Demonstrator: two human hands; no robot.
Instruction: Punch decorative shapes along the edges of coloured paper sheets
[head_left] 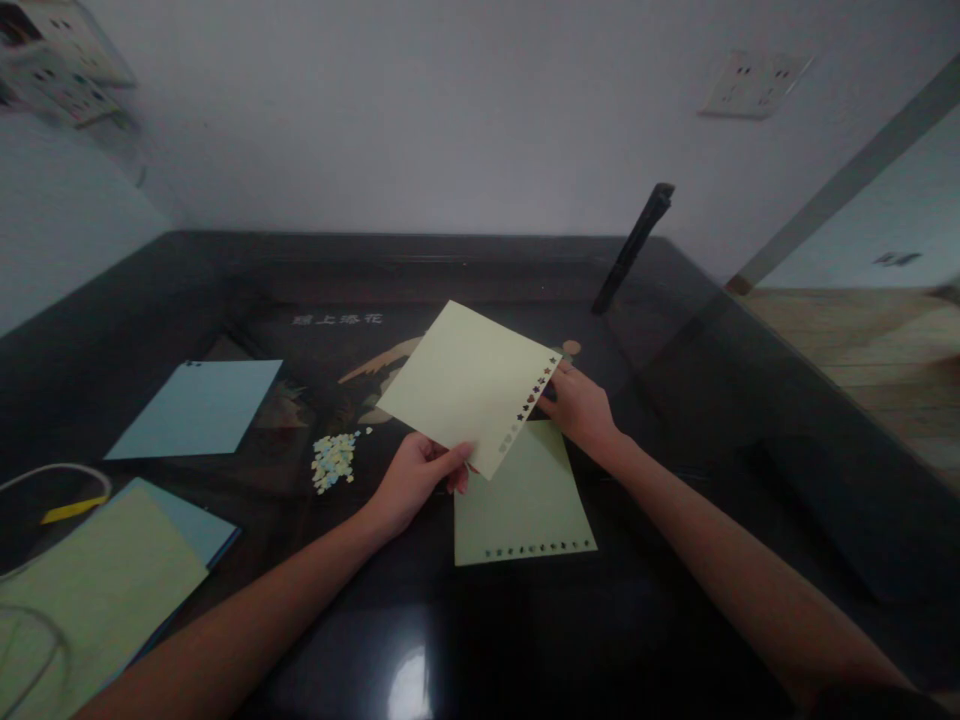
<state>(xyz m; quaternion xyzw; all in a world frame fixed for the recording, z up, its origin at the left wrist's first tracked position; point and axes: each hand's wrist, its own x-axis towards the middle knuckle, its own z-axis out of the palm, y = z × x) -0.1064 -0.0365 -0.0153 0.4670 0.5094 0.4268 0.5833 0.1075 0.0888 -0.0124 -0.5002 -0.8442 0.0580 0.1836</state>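
Observation:
A pale yellow sheet of paper (pixel 457 385) is held tilted above the dark table, with a row of small punched shapes, stars and hearts among them, along its right edge. My left hand (pixel 420 480) pinches its near edge, thumb on top; a small bit of red shows by the fingers. At the right corner my right hand (pixel 581 405) grips the punched edge, its fingertips partly hidden behind the paper. Beneath lies a second pale green-yellow sheet (pixel 529 500), also punched along its near edge. A pile of small cut-out paper pieces (pixel 334 462) rests left of my left hand.
A light blue sheet (pixel 199 408) lies on the dark glossy table (pixel 637 600) at the left. Nearer are stacked yellow and blue sheets (pixel 112 590) and a pale cable with a yellow tag (pixel 75 510). A black stick-like object (pixel 634 248) leans at the back right by the wall.

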